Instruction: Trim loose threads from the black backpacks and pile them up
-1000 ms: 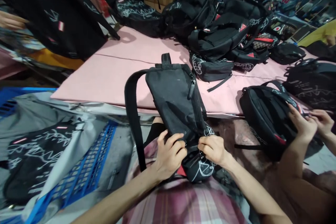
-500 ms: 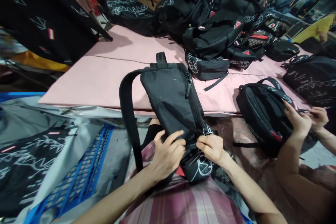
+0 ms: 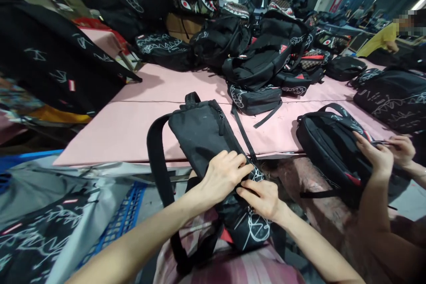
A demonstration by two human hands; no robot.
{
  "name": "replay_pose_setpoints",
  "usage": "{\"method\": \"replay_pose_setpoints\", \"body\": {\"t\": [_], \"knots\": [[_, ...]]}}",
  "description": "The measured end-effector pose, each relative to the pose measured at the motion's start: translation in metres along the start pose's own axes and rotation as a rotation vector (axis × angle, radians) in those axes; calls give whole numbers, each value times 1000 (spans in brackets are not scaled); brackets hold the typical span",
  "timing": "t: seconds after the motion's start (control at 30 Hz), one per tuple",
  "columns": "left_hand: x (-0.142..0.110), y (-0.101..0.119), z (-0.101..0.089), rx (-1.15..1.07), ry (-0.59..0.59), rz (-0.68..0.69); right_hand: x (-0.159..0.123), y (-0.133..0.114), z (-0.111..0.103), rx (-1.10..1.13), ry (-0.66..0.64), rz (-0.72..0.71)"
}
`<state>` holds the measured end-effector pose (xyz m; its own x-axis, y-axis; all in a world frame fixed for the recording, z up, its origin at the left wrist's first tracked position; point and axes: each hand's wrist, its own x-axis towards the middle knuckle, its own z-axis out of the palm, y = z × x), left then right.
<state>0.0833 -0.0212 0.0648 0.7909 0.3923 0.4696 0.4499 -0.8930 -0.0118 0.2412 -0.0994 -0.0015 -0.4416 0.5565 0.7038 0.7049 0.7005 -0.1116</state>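
A black backpack with white scribble print leans from my lap onto the edge of the pink table, one shoulder strap looping at its left. My left hand lies over the backpack's lower side, fingers curled and pressing the fabric. Just below it my right hand pinches at the zipper seam; what it grips is too small to make out.
A pile of black backpacks covers the far side of the table. At the right another person's hands work on a black backpack. A blue crate with printed bags in grey wrapping stands at my left.
The view has tilted up. My left hand has slid up onto the backpack's side, and my right hand has moved in under it along the seam.
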Motion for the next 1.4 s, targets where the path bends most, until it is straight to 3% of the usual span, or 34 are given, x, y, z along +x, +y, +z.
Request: {"method": "replay_pose_setpoints", "body": {"t": [0.17, 0.27, 0.33, 0.4, 0.47, 0.67, 0.9, 1.07, 1.17, 1.27, 1.33, 1.4], "knots": [[0, 2, 8, 9, 67, 6, 9, 8, -6, 150, 3, 1], [-6, 9, 12, 31, 111, -107, 13, 18, -24, 219, 34, 220], [-8, 14, 15, 37, 104, -200, 16, 28, -40, 154, -13, 432], [-8, 17, 17, 6, 85, -272, 21, 36, -52, 48, -97, 534], [-8, 18, 18, -55, 84, -310, 25, 41, -60, -14, -170, 503], [-9, 18, 18, -165, 101, -353, 50, 44, -68, -116, -296, 221], [-9, 19, 15, -201, 92, -369, 93, 45, -79, -294, -571, -20], [-8, 21, 17, -184, 88, -357, 99, 31, -74, -157, -544, -59], [-8, 19, 15, -182, 111, -366, 103, 21, -75, -4, -455, -4], [-18, 13, 7, -234, 170, -291, 110, 30, -79, 136, -446, 106], [-30, 6, 2, -203, 258, -281, 109, 47, -78, 205, -442, 257], [-46, -2, 1, -101, 341, -425, 96, 69, -66, 310, -327, 494]]}}
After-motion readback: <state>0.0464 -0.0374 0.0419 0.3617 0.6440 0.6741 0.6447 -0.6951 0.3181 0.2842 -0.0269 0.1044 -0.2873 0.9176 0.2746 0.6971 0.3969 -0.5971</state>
